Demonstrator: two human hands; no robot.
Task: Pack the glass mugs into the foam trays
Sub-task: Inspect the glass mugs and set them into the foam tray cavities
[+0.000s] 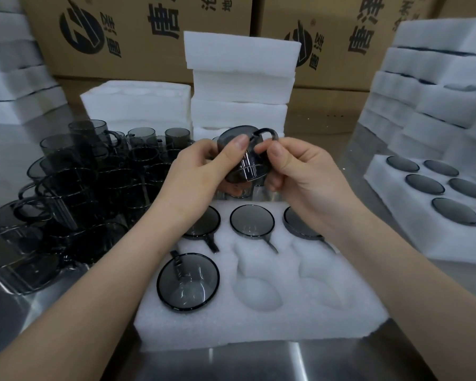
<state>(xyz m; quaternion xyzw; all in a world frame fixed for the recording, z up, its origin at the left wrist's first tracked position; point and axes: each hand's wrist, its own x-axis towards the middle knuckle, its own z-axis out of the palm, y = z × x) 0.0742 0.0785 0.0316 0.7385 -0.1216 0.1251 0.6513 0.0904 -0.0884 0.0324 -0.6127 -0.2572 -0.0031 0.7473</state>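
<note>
— Which step is being worked?

— A mug (245,160) is being held above the far edge of the tray (259,325), clear of the foam. It is being gripped from both sides. The left hand (198,171) is being wrapped round its body with the thumb laid over the top. The right hand (302,174) is being curled round the side nearest the handle. The mug is being tilted, so a turn or a check before seating is being judged as the step in hand.

— How far along is the tray being reckoned?

— Four pockets are being occupied: three in the back row and the front left one. The front middle pocket (259,290) and the front right pocket (322,281) are being shown bare.

— What is being called for next?

— In all likelihood the mug is being readied for one of those two. The handle is needing to be lined up with the narrow channel cut beside the round hollow. The mug is then needing to be lowered straight and pressed home gently, with care being taken that glass is not being knocked against the seated neighbours.

— And the surface, the room?

— Everything is being carried on a steel table (259,364). Loose mugs (74,188) are being kept crowded together at the left. A second tray (379,171), with dark mugs seated in it, is being kept at the right. Foam stacks (242,86) are being piled behind and at both sides, and printed boxes (138,50) are being stood along the back.
</note>
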